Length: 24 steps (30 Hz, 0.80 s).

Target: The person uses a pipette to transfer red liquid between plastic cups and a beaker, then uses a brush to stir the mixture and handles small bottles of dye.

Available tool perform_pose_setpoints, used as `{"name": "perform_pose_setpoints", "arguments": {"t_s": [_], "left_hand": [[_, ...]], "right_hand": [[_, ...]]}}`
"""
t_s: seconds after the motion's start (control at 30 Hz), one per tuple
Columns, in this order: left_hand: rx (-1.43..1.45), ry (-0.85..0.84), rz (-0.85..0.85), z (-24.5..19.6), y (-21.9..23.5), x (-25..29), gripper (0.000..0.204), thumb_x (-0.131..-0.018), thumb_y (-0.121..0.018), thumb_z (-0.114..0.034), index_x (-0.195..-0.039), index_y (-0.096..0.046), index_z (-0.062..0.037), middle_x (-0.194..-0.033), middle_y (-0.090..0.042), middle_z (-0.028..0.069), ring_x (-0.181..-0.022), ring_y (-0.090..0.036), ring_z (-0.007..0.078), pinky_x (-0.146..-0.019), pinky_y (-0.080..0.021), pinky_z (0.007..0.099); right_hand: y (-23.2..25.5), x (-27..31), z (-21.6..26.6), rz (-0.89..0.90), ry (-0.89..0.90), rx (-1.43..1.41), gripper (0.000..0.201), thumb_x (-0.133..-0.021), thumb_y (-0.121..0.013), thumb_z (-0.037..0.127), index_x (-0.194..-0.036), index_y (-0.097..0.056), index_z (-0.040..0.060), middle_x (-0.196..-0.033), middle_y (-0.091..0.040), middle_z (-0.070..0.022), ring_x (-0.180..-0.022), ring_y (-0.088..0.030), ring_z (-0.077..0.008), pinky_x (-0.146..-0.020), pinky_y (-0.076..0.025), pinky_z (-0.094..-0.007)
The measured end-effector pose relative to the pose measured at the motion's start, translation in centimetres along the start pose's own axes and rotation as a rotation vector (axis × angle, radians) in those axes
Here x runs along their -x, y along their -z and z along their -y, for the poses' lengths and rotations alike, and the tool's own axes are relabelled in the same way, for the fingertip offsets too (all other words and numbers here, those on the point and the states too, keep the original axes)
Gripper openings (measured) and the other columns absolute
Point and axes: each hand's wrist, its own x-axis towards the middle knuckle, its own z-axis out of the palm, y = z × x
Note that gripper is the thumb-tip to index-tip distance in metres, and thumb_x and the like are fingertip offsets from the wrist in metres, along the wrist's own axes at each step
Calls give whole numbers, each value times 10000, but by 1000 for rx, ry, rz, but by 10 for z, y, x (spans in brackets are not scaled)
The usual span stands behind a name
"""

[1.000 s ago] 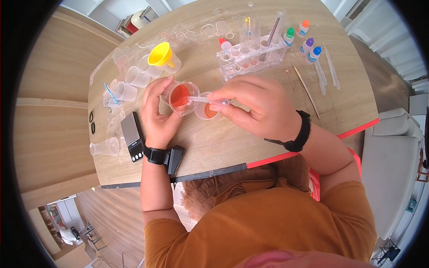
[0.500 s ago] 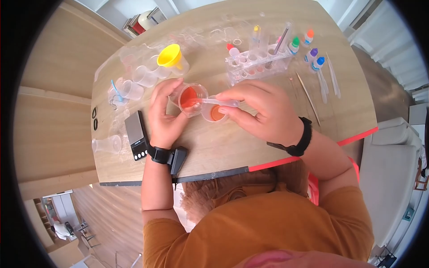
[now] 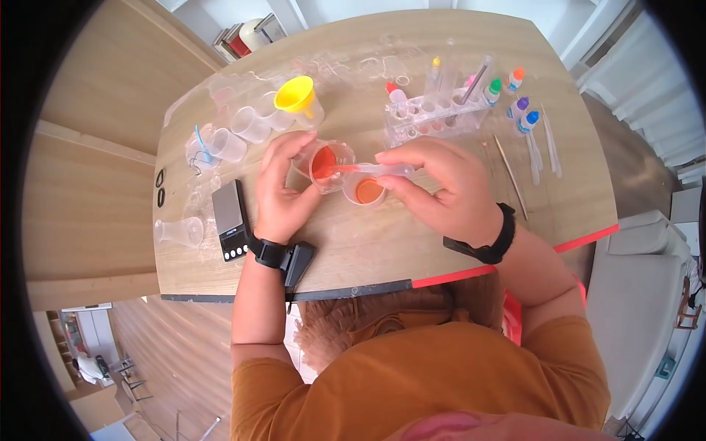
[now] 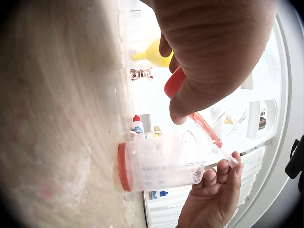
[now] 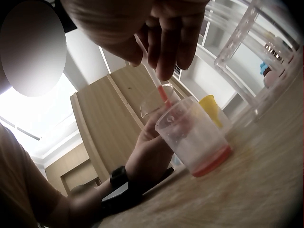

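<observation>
My left hand (image 3: 283,198) grips a clear beaker (image 3: 344,156) tilted toward the right, with red-orange liquid inside. A plastic dropper (image 3: 386,169) is pinched at its bulb between the thumb and fingers of my right hand (image 3: 448,187). Its stem points left into the beaker's mouth, and red liquid shows in the stem in the left wrist view. Just below the dropper, a translucent plastic cup (image 4: 164,164) stands upright on the table, with a shallow layer of orange-red liquid at its bottom.
Behind the hands stand a yellow funnel (image 3: 296,94) in a cup and a clear test tube rack (image 3: 437,117). Dropper bottles (image 3: 526,123) and a thin wooden stick (image 3: 510,176) lie right. A black scale (image 3: 232,220) and a clear flask (image 3: 180,231) are left.
Red liquid now shows in the dropper's stem, which looked mostly clear a second ago. Both hands keep their holds. The whole head view has shifted, with the table's things appearing farther right.
</observation>
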Motion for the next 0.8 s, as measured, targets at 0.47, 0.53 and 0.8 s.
{"name": "perform_pose_setpoints", "arguments": {"t_s": [0.47, 0.53, 0.8], "left_hand": [[-1, -12, -3, 0, -1, -1, 640, -732, -926, -53, -1328, -692, -49, -1271, -705, 127, -1091, -653, 244, -956, -519, 356], [-3, 12, -3, 4, -1, 0, 638, -736, -921, -44, -1331, -690, -46, -1262, -703, 122, -1055, -640, 235, -933, -514, 348], [-7, 30, -31, 3, -1, 0, 640, -735, -916, -35, -1334, -690, -43, -1257, -703, 117, -1033, -628, 221, -916, -510, 339]], "right_hand": [[7, 0, -3, -200, -72, -138, 191, -964, -785, 96, -1139, -739, 37, -1020, -752, -81, -870, -711, -166, -783, -569, -298], [10, -1, -2, -225, -71, -121, 178, -963, -787, 101, -1123, -740, 39, -1016, -751, -79, -865, -705, -161, -781, -568, -297], [16, -3, -1, -250, -26, -53, 116, -926, -772, 38, -1038, -742, 43, -954, -754, -63, -807, -695, -148, -748, -554, -275]]}}
